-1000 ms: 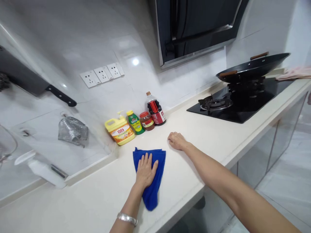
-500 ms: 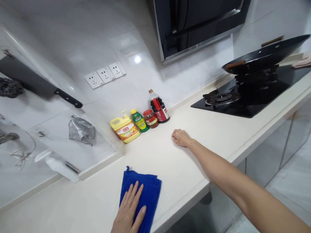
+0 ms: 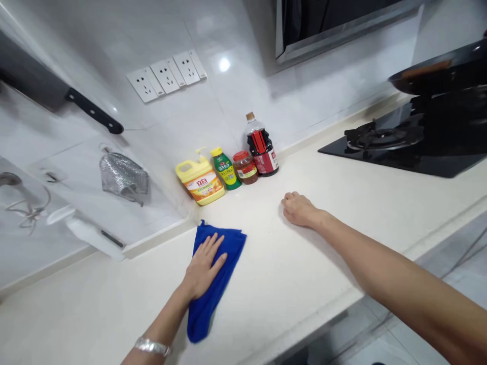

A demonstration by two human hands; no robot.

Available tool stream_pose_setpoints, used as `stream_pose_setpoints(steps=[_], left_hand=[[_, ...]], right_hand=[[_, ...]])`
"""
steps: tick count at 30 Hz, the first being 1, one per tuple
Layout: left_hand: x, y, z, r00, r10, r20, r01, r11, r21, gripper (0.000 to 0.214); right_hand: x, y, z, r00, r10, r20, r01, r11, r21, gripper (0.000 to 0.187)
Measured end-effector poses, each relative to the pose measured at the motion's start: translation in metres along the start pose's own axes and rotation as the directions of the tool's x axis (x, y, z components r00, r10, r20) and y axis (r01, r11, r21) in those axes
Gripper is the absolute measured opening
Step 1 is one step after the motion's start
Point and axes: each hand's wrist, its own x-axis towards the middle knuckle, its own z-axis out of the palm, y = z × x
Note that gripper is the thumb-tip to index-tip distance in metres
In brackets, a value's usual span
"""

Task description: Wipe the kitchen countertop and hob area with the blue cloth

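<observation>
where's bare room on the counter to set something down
Bare counter lies between the blue cloth and the right hand, between that hand and the black hob, and left of the left hand. The back wall side is crowded: yellow jug, green bottle, red-lidded jar, dark bottle.

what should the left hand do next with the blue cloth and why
Perhaps draw the blue cloth back toward the front edge of the counter: the left hand lies flat on it, and the cloth's far corner sits close to the yellow bottle.
</observation>
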Motion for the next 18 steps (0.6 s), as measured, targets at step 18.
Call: stream_pose_setpoints(steps=[18], left_hand=[[0.118, -0.025, 0.007, 0.992, -0.124, 0.006, 0.124, 0.991, 0.056, 0.068]], right_hand=[[0.008, -0.015, -0.003, 0.997, 0.028, 0.066, -0.023, 0.996, -0.083, 0.04]])
